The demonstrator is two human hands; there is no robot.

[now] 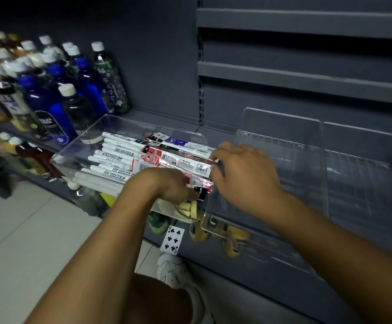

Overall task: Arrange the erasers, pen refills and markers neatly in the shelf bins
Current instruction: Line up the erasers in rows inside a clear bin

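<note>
forearms reach in: left hand [174,185] grips yellow erasers [188,208] at its 6 o'clock, right hand [244,171] pinches refill packs [178,160] at 9 o'clock; a tug may spill them past the bin [73,148] lip.

The markers [110,157] are white with black print bands. At their three o'clock, the pen refill packs [178,162] are red and white with black ends. The erasers [188,208] are pale yellow. At ten o'clock, the bottles [36,97] are cobalt blue with white caps. At six o'clock, the playing card [172,239] shows black clubs on white. The shelving [283,78] is dark grey.
</note>
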